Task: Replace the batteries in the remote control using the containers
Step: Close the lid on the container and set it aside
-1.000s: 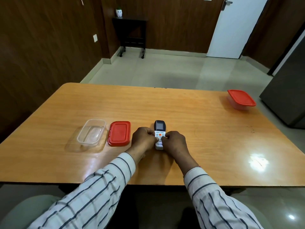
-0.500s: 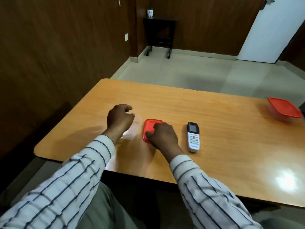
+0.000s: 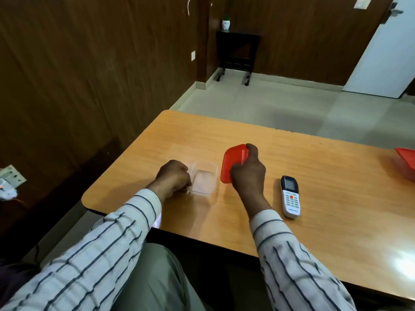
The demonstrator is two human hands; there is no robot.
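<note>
Head view, wooden table (image 3: 336, 198) in brown-panelled room, right hand (image 3: 248, 176) pinching red lid (image 3: 232, 162), left hand (image 3: 174, 176) fisted against clear container (image 3: 205, 179).

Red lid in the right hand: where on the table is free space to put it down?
Bare wood lies between the remote and the closed container, and behind the red lid toward the table's far edge. It is crowded between the clear container, right hand and left hand.
</note>
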